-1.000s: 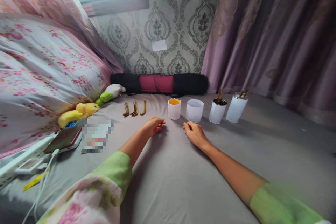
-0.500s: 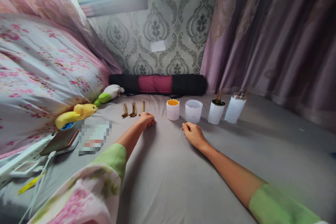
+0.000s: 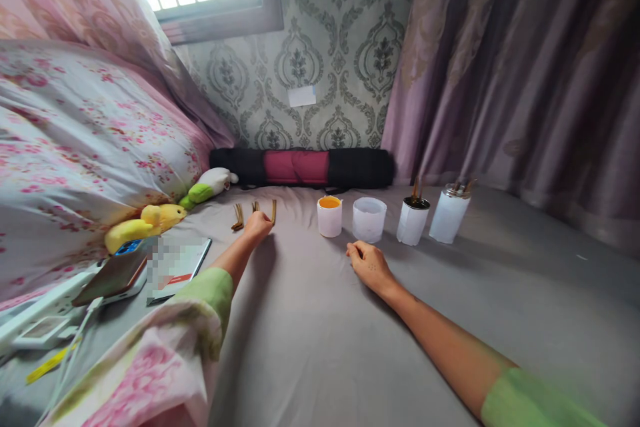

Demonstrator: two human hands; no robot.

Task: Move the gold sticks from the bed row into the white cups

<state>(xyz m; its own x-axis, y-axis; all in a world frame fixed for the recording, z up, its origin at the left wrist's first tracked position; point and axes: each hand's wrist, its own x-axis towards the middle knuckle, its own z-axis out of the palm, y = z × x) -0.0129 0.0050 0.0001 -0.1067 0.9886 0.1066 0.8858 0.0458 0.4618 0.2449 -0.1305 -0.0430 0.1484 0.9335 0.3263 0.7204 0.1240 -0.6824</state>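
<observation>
My left hand [image 3: 259, 227] is over the middle of three groups of thin brown sticks, its fingers curled and hiding the lower ends of those sticks [image 3: 255, 206]. I cannot make out what is between the fingers. Another group of sticks [image 3: 237, 217] lies to its left, and a third group [image 3: 274, 211] is just to its right. My right hand [image 3: 369, 265] rests on the grey sheet with fingers closed and nothing showing in them. Just beyond it stands a translucent white cup [image 3: 369, 221]. Left of that cup is a white container [image 3: 329, 221] with orange inside.
Two white-wrapped cans [image 3: 413, 223] with sticks in them stand at the right. A black and maroon roll [image 3: 296, 167] lies along the wall. At the left are plush toys [image 3: 165, 213], a phone [image 3: 113, 273], a flat pack [image 3: 183, 270] and a power strip [image 3: 50, 310].
My left hand has moved left, from beside the right group of sticks to the middle group. My right hand has stayed in place near the cup. The view has tilted up slightly.
</observation>
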